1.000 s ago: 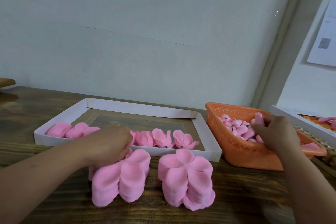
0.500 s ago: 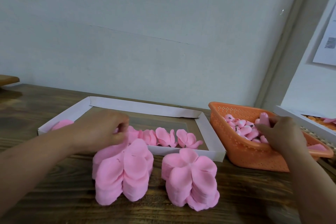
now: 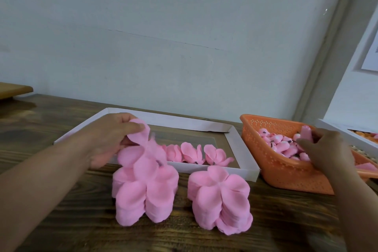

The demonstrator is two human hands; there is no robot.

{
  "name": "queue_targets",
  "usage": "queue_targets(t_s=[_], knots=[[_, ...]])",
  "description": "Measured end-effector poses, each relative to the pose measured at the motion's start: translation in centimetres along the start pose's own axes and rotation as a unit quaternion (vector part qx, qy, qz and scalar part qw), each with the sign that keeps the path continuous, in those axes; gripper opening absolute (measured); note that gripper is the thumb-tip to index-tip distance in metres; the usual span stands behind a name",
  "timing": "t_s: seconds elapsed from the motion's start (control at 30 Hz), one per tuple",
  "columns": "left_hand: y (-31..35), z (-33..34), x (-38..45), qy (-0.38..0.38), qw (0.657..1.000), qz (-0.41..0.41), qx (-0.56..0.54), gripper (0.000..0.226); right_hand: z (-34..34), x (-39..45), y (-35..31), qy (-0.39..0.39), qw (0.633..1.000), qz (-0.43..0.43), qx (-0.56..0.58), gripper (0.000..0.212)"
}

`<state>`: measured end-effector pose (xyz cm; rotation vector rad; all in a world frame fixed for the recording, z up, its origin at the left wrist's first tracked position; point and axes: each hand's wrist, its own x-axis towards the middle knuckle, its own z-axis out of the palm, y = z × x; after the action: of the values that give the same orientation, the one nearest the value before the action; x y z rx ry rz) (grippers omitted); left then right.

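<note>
Flower assembly looks early on, judging stock vs output; L hand [image 3: 110, 139] pinches one pink petal layer [image 3: 141, 145] betw thumb & curled fingers, holding it just above the left petal stack [image 3: 143, 196]; its lower lobes may touch the stack top, can't tell; R hand [image 3: 325, 149] grips a small pink bud [image 3: 306, 133] in curled fingertips, over the far-right part of the orange basket [image 3: 286, 172], above the heap of buds [image 3: 280, 145] inside; so both parts of one flower are in hand but well apart, not yet joined

Done: a short row of finished blooms [image 3: 192, 152] lies along the near edge of the white tray [image 3: 241, 149], from about mid-edge toward the near-right corner; more may sit behind the L hand, hidden; the row covers only part of that edge

Left: both stacks are tall, the left one & the right petal stack [image 3: 221, 200], side by side near the front edge of the wooden table [image 3: 61, 221], just in front of the tray; the basket, touching or just beside the tray's right edge, holds plenty of buds; so most of the work is prob ahead

Step in hand, as I read it: bring bud & layer together, seat the bud in the layer's centre, then add the bloom to the row; a second tray [image 3: 335, 129] at the table's right edge is mostly out of view
</note>
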<state>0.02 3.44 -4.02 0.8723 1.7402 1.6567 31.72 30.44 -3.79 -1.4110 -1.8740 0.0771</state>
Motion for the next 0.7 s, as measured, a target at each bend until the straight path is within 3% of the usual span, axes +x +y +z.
queue_targets(t_s=[0.13,0.27,0.37,0.43,0.5,0.6,0.7], knots=[[0.9,0.9,-0.6,-0.013,1.000,0.006,-0.021,0.014,-0.8,-0.8,-1.3,0.038,0.996,-0.052,0.067,0.019],[1.0,3.4,-0.6,0.002,1.000,0.003,0.025,0.010,-1.9,-2.7,-4.9,0.013,0.959,-0.111,0.260,0.014],[1.1,5.6,-0.7,0.066,0.992,0.026,0.103,0.010,-2.5,-4.7,-8.0,-0.092,0.891,-0.098,0.434,0.019],[1.1,7.2,-0.9,0.078,0.995,0.018,0.056,0.010,-2.3,-5.8,-9.5,-0.174,0.815,-0.094,0.544,0.019],[1.1,8.7,-1.0,0.080,0.997,0.002,0.022,0.014,-2.0,-6.9,-10.6,-0.233,0.768,-0.123,0.584,0.015],[0.8,10.4,-0.9,0.081,0.996,-0.017,-0.043,0.022,-1.2,-8.1,-11.2,-0.276,0.761,-0.193,0.554,0.009],[0.5,11.4,-1.1,0.094,0.992,-0.021,-0.076,0.017,-0.6,-8.7,-11.4,-0.290,0.794,-0.208,0.492,0.011]])
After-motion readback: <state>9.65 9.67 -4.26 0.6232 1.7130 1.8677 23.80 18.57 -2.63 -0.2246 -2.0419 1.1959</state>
